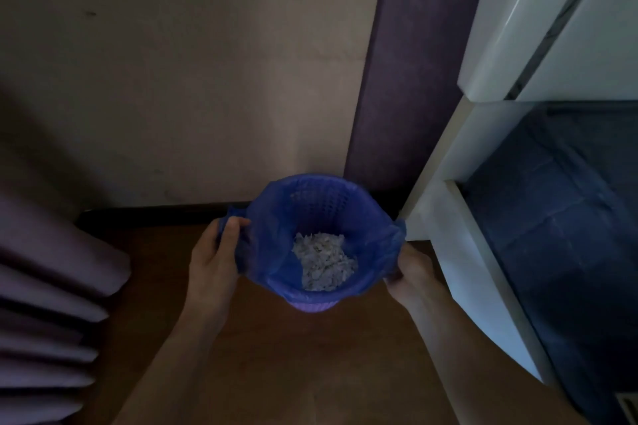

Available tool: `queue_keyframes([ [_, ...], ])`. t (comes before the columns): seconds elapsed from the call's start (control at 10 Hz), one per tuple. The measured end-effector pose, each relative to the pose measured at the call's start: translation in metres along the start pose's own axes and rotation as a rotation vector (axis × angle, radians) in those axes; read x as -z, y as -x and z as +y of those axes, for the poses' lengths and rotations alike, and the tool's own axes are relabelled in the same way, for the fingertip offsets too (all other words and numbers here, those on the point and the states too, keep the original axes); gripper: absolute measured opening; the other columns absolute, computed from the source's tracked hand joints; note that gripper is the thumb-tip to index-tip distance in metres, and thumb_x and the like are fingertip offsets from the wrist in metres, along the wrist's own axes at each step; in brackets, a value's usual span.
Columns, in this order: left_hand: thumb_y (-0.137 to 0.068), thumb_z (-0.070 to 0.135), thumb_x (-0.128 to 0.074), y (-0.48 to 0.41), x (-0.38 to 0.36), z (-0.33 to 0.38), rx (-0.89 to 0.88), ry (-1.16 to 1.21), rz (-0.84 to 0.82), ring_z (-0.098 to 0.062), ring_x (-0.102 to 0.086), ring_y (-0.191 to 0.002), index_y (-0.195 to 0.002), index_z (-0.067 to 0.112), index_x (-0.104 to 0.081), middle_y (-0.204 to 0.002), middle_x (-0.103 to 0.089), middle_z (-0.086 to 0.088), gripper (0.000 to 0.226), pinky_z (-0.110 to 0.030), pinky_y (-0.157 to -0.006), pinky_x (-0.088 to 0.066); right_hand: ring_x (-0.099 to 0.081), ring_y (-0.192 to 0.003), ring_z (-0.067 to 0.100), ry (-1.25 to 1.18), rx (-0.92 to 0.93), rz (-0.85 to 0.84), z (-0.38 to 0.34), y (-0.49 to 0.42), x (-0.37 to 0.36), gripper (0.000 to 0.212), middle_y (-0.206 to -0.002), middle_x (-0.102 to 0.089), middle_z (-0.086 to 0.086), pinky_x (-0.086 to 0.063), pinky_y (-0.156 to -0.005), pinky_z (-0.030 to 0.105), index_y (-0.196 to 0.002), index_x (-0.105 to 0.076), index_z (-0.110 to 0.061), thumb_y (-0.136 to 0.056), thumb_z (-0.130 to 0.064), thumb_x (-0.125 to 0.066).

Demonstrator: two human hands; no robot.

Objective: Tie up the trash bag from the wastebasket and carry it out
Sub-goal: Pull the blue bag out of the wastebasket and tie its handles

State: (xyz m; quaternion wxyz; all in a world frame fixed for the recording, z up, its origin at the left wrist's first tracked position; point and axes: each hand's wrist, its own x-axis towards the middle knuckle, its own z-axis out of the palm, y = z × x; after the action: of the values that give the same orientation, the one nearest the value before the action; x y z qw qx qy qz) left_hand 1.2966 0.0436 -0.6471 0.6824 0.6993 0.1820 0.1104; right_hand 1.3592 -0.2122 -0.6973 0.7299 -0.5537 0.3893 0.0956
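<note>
A blue trash bag [276, 217] lines a small purple perforated wastebasket [312, 306] standing on the brown floor by the wall. Crumpled white paper scraps [324, 260] lie at the bottom of the bag. My left hand [215, 257] grips the bag's rim on the left side, fingers curled over a bunched edge. My right hand [411, 272] holds the bag's rim on the right side. The bag's mouth is stretched wide between both hands.
A white cabinet [459, 224] with a dark glass panel stands close on the right, next to the basket. Folded purple curtains [51, 286] hang at the left. A beige wall [207, 79] and a dark purple strip are behind the basket.
</note>
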Motion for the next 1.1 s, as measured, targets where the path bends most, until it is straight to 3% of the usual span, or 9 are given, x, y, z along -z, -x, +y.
queue_keyframes([
  [0.1,-0.102,0.035,-0.045,0.0,0.002,-0.001,0.0,0.012,0.002,-0.009,-0.071,-0.083,-0.092,0.031,-0.068,-0.087,-0.074,0.015,0.026,-0.045,-0.08,-0.057,-0.055,-0.066,0.015,-0.001,0.065,-0.011,-0.005,0.005,0.0,0.025,-0.079,-0.057,0.002,-0.047,-0.062,0.029,-0.079,-0.055,-0.018,-0.098,-0.005,-0.045],
  [0.2,-0.102,0.032,-0.046,0.001,0.001,0.003,-0.011,0.041,0.006,-0.004,-0.07,-0.077,-0.091,0.034,-0.068,-0.083,-0.074,0.016,0.025,-0.04,-0.075,-0.056,-0.048,-0.059,0.013,-0.019,0.115,0.03,-0.01,0.009,0.006,0.027,-0.072,-0.051,0.001,-0.04,-0.055,0.027,-0.074,-0.052,-0.018,-0.1,-0.01,-0.048],
  [0.4,-0.102,0.031,-0.047,-0.001,-0.002,0.005,0.074,0.139,0.001,-0.02,-0.071,-0.096,-0.096,0.031,-0.071,-0.097,-0.075,0.005,0.024,-0.04,-0.078,-0.056,-0.066,-0.068,0.019,-0.243,0.131,-0.031,-0.022,0.022,0.006,0.016,-0.075,-0.072,0.003,-0.05,-0.06,0.03,-0.086,-0.068,-0.011,-0.093,-0.025,-0.067],
  [0.5,-0.103,0.031,-0.047,0.001,-0.005,0.009,0.089,0.152,0.002,-0.018,-0.072,-0.09,-0.094,0.031,-0.071,-0.089,-0.077,0.01,0.026,-0.037,-0.073,-0.056,-0.063,-0.067,0.018,-0.177,0.217,0.0,-0.027,0.023,0.009,0.018,-0.076,-0.067,0.004,-0.049,-0.061,0.03,-0.08,-0.064,-0.013,-0.095,-0.022,-0.064],
  [0.6,-0.102,0.034,-0.048,0.002,-0.007,0.011,0.141,0.185,-0.042,-0.017,-0.07,-0.094,-0.1,0.037,-0.07,-0.1,-0.075,0.01,0.023,-0.038,-0.068,-0.056,-0.065,-0.072,0.018,-0.088,0.264,-0.023,-0.031,0.021,0.012,0.009,-0.083,-0.068,0.003,-0.052,-0.061,0.032,-0.09,-0.063,-0.015,-0.097,-0.021,-0.061],
  [0.7,-0.098,0.032,-0.055,0.005,-0.008,0.012,0.251,0.261,-0.148,-0.014,-0.066,-0.109,-0.113,0.054,-0.063,-0.121,-0.067,0.019,0.028,-0.05,-0.084,-0.057,-0.07,-0.084,0.021,-0.087,0.251,-0.117,-0.034,0.025,0.009,0.012,-0.095,-0.073,0.004,-0.057,-0.068,0.034,-0.105,-0.068,-0.016,-0.098,-0.016,-0.059],
  [0.8,-0.091,0.028,-0.063,0.01,-0.006,0.009,0.382,0.363,-0.299,-0.017,-0.068,-0.112,-0.128,0.061,-0.05,-0.127,-0.063,0.024,0.051,-0.06,-0.085,-0.056,-0.069,-0.077,0.02,-0.106,0.184,-0.183,-0.034,0.031,0.008,0.013,-0.085,-0.073,0.006,-0.058,-0.065,0.032,-0.099,-0.07,-0.01,-0.098,-0.013,-0.057],
  [0.9,-0.085,0.027,-0.067,0.019,-0.005,0.008,0.455,0.339,-0.381,-0.018,-0.071,-0.106,-0.134,0.061,-0.042,-0.127,-0.062,0.022,0.064,-0.055,-0.077,-0.059,-0.066,-0.072,0.021,-0.134,0.092,-0.237,-0.033,0.04,0.008,0.009,-0.084,-0.069,0.009,-0.059,-0.062,0.03,-0.092,-0.07,-0.006,-0.094,-0.012,-0.062],
  [1.1,-0.094,0.023,-0.06,0.019,-0.016,0.01,0.596,0.424,-0.324,-0.025,-0.074,-0.099,-0.125,0.029,-0.063,-0.118,-0.074,-0.003,0.032,-0.043,-0.068,-0.063,-0.073,-0.09,0.03,0.166,0.379,-0.116,-0.029,0.036,-0.004,0.023,-0.099,-0.076,0.016,-0.059,-0.087,0.051,-0.105,-0.07,-0.008,-0.096,-0.027,-0.062],
])
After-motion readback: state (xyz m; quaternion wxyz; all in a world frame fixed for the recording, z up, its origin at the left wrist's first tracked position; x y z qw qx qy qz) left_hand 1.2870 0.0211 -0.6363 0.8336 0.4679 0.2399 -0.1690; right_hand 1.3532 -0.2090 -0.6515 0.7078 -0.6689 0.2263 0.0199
